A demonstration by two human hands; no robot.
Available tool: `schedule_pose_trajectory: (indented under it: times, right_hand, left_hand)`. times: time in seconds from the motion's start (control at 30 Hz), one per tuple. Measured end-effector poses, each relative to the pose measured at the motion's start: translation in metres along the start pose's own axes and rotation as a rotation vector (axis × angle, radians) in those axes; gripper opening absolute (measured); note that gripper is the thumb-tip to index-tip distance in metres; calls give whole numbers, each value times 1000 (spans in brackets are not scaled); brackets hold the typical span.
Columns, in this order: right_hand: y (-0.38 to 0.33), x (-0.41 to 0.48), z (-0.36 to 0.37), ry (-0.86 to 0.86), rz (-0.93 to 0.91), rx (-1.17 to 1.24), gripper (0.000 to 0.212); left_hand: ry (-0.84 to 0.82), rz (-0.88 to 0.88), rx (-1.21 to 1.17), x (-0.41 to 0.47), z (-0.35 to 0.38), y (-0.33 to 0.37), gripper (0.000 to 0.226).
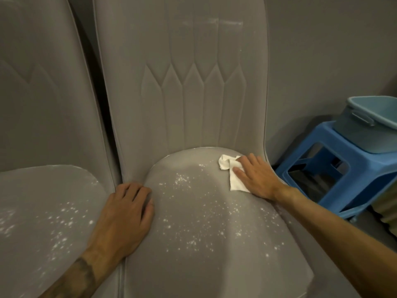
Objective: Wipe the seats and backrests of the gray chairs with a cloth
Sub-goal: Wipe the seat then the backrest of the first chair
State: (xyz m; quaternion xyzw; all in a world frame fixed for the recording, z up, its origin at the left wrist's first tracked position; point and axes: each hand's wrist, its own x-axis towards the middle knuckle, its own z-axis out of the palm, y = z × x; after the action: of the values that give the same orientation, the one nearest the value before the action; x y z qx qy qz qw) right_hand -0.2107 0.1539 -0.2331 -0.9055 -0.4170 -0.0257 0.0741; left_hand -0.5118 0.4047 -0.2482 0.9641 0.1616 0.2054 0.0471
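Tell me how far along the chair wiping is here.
Barely started. Done: only a patch at the back of the middle seat looks speck-free. In hand: the right hand presses the white cloth flat at that seat's back right, the left hand resting on its left edge. Left: white specks across most of this seat and the left chair's seat; the backrest shows faint smears up top.

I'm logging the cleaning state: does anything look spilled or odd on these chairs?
White specks are scattered across the middle seat and the left seat, like spilled powder. The right hand presses the cloth at the middle seat's back right corner.
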Motion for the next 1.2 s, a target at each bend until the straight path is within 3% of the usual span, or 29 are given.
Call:
schedule_pose_trajectory:
  times: [0.1, 0.3, 0.5, 0.73, 0.93, 1.1, 1.2]
  right_hand:
    - [-3, 18, 0, 29, 155, 3, 33]
    - [-16, -12, 8, -15, -122, 106, 37]
    - [-10, 21, 2, 45, 182, 24, 31]
    - [-20, -1, 6, -27, -119, 108, 37]
    - [-35, 42, 4, 39, 179, 40, 32]
    - [-58, 17, 13, -6, -144, 127, 33]
    - [-41, 20, 9, -23, -116, 101, 35]
  left_hand:
    - [-1, 1, 16, -1, 0, 0, 37]
    - [35, 13, 13, 0, 2, 0, 34]
    - [35, 8, -2, -1, 3, -1, 35]
    - [35, 7, -14, -1, 2, -1, 33]
    - [33, -2, -21, 1, 3, 0, 30]
    - [46, 15, -5, 1, 2, 1, 27]
    - [20, -1, -7, 1, -1, 3, 29]
